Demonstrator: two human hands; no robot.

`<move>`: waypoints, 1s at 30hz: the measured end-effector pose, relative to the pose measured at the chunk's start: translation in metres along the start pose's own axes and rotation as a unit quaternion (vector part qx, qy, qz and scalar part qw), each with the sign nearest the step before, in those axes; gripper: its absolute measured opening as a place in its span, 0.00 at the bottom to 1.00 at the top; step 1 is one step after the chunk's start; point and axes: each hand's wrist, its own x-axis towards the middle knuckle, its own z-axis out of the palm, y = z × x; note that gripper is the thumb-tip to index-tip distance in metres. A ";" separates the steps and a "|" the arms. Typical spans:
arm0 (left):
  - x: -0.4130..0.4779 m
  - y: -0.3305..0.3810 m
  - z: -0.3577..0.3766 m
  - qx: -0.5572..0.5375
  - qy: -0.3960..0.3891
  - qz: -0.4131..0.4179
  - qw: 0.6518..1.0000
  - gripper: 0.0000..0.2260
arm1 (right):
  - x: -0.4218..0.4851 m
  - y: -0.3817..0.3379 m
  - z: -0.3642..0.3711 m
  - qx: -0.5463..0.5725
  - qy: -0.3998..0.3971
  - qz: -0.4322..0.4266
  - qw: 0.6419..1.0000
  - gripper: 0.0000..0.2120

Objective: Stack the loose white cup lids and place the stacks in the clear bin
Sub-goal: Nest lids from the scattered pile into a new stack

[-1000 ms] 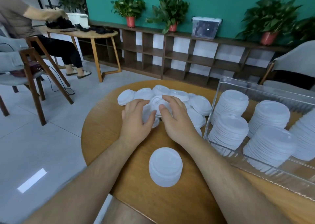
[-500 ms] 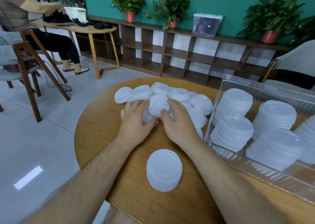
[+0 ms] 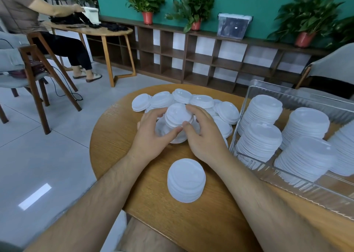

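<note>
The round wooden table point(image 3: 115, 136) is carrying everything, and nothing about it is changing. The clear bin point(image 3: 306, 190) is sitting at its right edge, already holding several tall stacks of white lids point(image 3: 260, 136) leaning against one another, the same as a second ago. The pile of loose white cup lids point(image 3: 201, 100) is lying at the far middle of the table, just left of the bin's wall, and it is looking much as it did, still many lids deep. The change is happening in the hands: a second ago the left hand point(image 3: 151, 134) and right hand point(image 3: 203, 136) were lying low over the pile with a single lid showing between them; now both are curling round a small nested stack of lids point(image 3: 179, 114) from either side, thumbs nearly meeting at its near edge, and the stack is rising clear above the pile. A short finished stack point(image 3: 186, 180) is waiting untouched on the near part of the table, between the forearms. This is suggesting the gathering step is paying off: a new stack is forming in the grip, probably to be joined to the near one or grown further, while the bin is not yet receiving it and plenty of loose lids are remaining.
</note>
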 end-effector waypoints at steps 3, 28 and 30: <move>-0.009 0.003 -0.003 -0.014 -0.009 0.001 1.000 0.29 | -0.011 0.003 -0.003 0.015 -0.022 0.003 1.000 0.23; -0.070 0.031 -0.028 -0.100 -0.206 0.118 0.966 0.25 | -0.082 0.026 -0.037 0.058 -0.118 -0.139 0.981 0.26; -0.070 0.032 -0.029 -0.093 -0.215 0.114 0.966 0.25 | -0.082 0.027 -0.037 0.058 -0.124 -0.140 0.981 0.27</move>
